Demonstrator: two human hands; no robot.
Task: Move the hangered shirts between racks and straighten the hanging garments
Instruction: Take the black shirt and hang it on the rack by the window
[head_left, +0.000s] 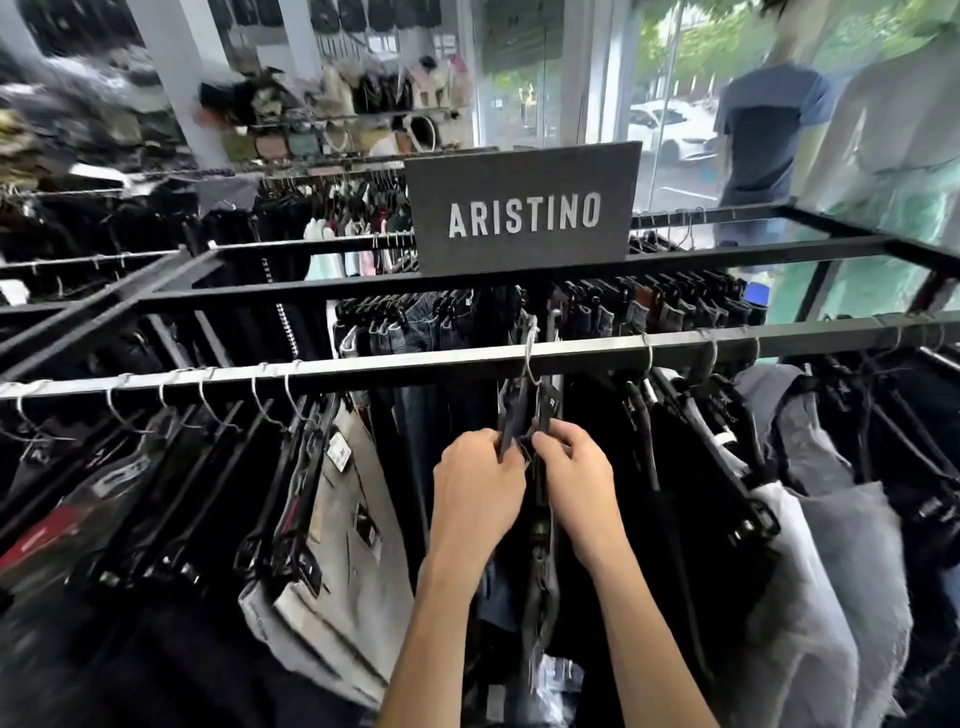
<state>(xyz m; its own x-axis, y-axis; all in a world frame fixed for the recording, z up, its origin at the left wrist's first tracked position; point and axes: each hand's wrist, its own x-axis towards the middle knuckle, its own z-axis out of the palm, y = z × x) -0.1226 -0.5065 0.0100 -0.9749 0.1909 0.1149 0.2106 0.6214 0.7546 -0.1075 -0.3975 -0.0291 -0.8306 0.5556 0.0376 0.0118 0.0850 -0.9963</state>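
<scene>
A dark garment on a black clip hanger (524, 410) hangs by its metal hook from the near rail (415, 366) of a black rack, right at the middle. My left hand (480, 483) grips the hanger's left end, fingers curled round it. My right hand (571, 467) pinches the hanger's right end beside a black tag. The garment below my hands is dark and mostly hidden by my forearms. Many other hangered garments crowd the same rail on both sides.
A grey sign reading ARISTINO (524, 208) stands on the rack's middle bar. A light grey garment (343, 519) hangs left of my hands, pale grey ones (826, 545) to the right. More racks stand behind. A mannequin in a blue shirt (763, 130) stands by the window.
</scene>
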